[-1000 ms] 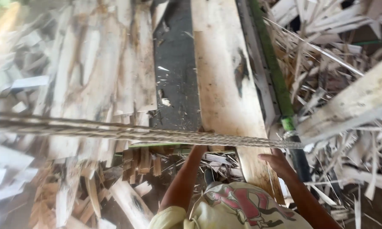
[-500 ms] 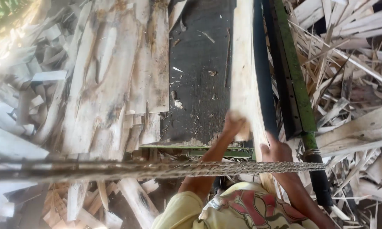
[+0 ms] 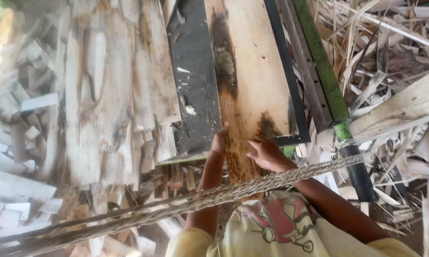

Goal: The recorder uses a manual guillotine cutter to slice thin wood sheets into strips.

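On the dark worktop [image 3: 193, 71], a stained wooden board [image 3: 250, 71] lies lengthwise. The left hand [image 3: 219, 141] grips its near left edge; the right hand [image 3: 267, 154] presses flat on its near end, fingers spread.

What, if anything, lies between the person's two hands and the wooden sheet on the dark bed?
Nothing visible does. The left hand grips the near left edge of the wooden sheet, and the right hand rests flat on its near end. The braided rope crosses the forearms nearer the body, not the hands.
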